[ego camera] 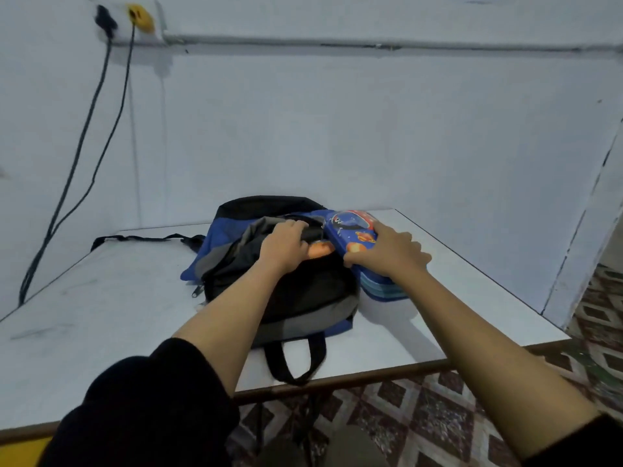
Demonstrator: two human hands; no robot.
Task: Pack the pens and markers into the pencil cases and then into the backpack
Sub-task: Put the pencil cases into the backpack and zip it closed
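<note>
Head view: a white-topped table [101, 298] with a brown edge fills the lower middle and stands in the corner of a pale blue wall [337, 129]. At the table's centre lies the backpack [303, 298], blue, black and grey, with its mouth open. Its carry loop hangs over the near edge at 6 o'clock, and a strap [135, 238] trails off towards 9 o'clock.

The left hand [286, 246] has its fingers curled round the far lip of the opening. Something orange [320, 249] shows inside, just beside that hand.

At the bag's 2 o'clock, touching the mouth, is the blue space-print pencil case [354, 230]. The right hand [387, 252] clasps it, fingers over the top and thumb on its near side. A striped blue side shows below the hand; I cannot tell whether it belongs to this case.

At 11 o'clock a wall socket [135, 16] holds a black and a yellow plug, and their cables [84, 136] hang down. A conduit [337, 42] runs along the wall. Maroon-and-white patterned floor tiles [421, 416] show at 5 o'clock.
</note>
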